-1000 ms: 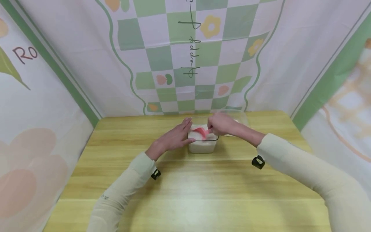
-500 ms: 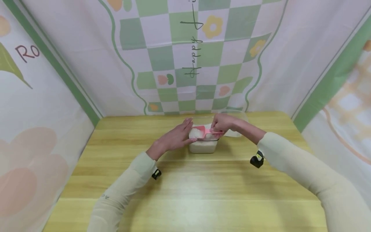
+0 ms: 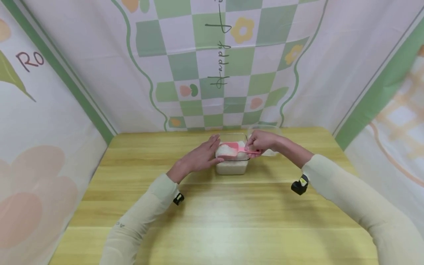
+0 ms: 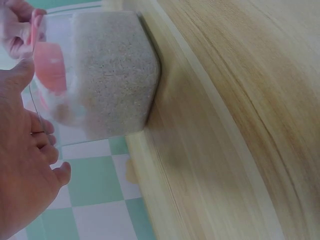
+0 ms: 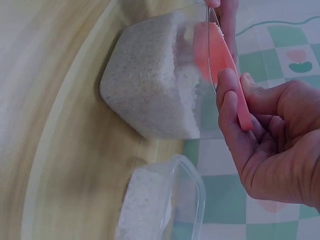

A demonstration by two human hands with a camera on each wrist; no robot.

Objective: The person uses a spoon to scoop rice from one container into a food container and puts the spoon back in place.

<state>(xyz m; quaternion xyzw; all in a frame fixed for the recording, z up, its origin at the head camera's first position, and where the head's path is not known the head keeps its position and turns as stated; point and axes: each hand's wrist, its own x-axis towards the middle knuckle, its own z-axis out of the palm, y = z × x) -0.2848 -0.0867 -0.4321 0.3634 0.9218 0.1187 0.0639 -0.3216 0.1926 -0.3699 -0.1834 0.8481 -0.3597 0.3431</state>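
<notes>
A clear rectangular container [image 3: 231,169] with rice [image 4: 110,75] in its lower part stands near the table's back edge. My left hand [image 3: 200,156] rests against its left side. Its thumb lies at the front rim and its fingers are fairly straight along the side. The right hand [image 3: 261,141] pinches the handle of a pink scoop [image 5: 215,50] between thumb and fingers. Heaped with white rice, the scoop lies level at the container's rim, close to the left fingers. In the right wrist view its bowl is partly behind the glass rim.
Behind and right of the container is a second clear plastic container [image 5: 192,185] with white grains in it, partly hidden by the right hand in the head view. A printed checkered cloth [image 3: 212,73] hangs behind the wooden table [image 3: 212,213].
My right hand has drawn the scoop up and slightly to the right. The scoop was tilted down in the rice and is now level and full. The left hand has stayed in place.
</notes>
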